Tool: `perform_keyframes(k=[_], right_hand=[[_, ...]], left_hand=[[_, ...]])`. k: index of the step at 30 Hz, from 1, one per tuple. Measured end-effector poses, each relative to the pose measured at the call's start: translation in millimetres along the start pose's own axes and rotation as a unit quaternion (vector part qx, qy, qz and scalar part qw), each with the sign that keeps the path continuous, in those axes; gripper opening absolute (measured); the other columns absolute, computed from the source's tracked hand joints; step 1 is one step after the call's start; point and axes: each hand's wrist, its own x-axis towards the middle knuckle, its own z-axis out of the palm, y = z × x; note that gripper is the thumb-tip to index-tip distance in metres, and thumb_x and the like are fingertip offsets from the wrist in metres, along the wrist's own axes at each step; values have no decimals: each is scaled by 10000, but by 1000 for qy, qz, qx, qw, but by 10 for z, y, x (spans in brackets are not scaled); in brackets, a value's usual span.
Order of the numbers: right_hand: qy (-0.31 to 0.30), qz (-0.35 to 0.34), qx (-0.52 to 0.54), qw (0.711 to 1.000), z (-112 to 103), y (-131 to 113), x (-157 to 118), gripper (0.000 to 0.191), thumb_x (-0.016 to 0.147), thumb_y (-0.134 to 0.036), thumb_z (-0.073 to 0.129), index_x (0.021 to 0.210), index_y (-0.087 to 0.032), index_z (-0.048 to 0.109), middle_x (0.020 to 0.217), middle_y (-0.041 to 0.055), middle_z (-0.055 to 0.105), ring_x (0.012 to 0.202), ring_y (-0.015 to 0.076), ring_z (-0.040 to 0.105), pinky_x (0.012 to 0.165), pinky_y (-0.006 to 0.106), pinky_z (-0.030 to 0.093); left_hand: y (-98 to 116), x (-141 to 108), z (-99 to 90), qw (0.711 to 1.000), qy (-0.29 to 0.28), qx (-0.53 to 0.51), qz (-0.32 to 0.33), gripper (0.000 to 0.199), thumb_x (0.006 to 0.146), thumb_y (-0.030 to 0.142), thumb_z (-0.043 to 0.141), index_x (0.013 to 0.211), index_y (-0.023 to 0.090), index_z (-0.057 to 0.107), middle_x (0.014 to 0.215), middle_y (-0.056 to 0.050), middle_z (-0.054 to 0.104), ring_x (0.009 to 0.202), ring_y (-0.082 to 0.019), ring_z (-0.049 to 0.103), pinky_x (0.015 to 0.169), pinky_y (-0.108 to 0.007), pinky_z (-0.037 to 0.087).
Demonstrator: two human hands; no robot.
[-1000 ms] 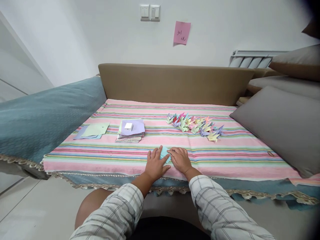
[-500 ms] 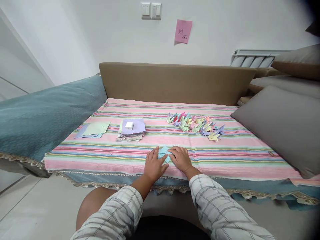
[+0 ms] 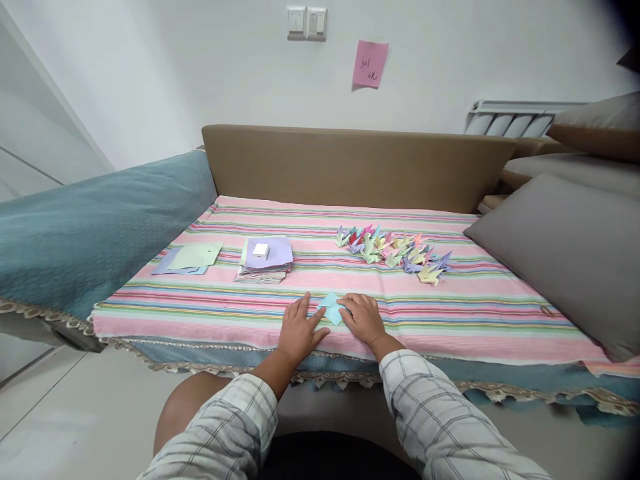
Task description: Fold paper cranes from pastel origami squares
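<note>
So our left hand (image 3: 297,333) has just eased a little further left, and more of the small light-blue folded paper (image 3: 333,299) shows for it. That leaves it looking less pinned on that side, with a left fingertip about at its left edge. The paper's flat in the lower middle of the frame, just between our hands. Left grip is open, fingers spread, holding nothing. Our right hand (image 3: 367,320) hasn't really budged: its fingertips are on the paper's right side, but we can't tell if they're pinching or just pressing.

All of this sits on a striped cloth (image 3: 200,320) over a sofa seat, with a few soft creases. Right of centre there's a cluster of folded paper cranes (image 3: 371,248); left of centre, a stack of square paper (image 3: 277,250) with a small white block (image 3: 261,251) on top, and some loose sheets (image 3: 193,257) further left.

Room-wise, we've got a brown backrest (image 3: 350,167) across the middle, a teal cover (image 3: 125,200) at left, a grey cushion (image 3: 560,253) at right, plus switches (image 3: 297,22) and a pink note (image 3: 370,65) up top on the pale wall (image 3: 225,67).
</note>
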Motion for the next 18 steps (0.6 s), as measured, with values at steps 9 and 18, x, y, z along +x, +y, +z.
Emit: perform_keyframes(k=[9, 18], right_hand=[[2, -6, -5, 1000, 16, 11, 2, 258, 883, -320, 473, 1081, -269, 630, 1073, 40, 617, 997, 200, 496, 874, 353, 295], [5, -1, -4, 1000, 24, 10, 5, 256, 872, -321, 483, 1075, -274, 631, 1068, 39, 618, 998, 204, 499, 870, 358, 294]], left_hand=[[2, -32, 17, 999, -13, 27, 41, 428, 832, 433, 548, 1257, 402, 509, 1484, -82, 296, 1290, -316, 342, 1028, -551, 221], [64, -18, 1, 999, -6, 26, 27, 453, 805, 440, 580, 1251, 407, 510, 1500, -102, 252, 1298, -328, 334, 1012, -580, 217]])
